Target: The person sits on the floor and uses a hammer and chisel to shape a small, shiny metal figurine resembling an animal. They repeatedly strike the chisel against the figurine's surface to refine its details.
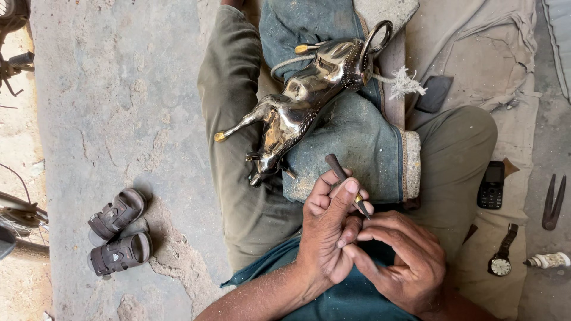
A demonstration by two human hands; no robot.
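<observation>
Head view: hands [357, 244] pinch slim dark tool [345, 183].

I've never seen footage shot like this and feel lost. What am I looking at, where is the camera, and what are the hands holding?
The one picture comes from a camera worn on a person's head, looking down at their lap; they sit on the ground. The left hand grips a thin dark tool, and the right hand touches it near the tip. A shiny metal animal figure lies on a blue cloth pad across the legs, a rope around it. Nearby lie small sandals, a phone, a wristwatch and dark tongs.
</observation>
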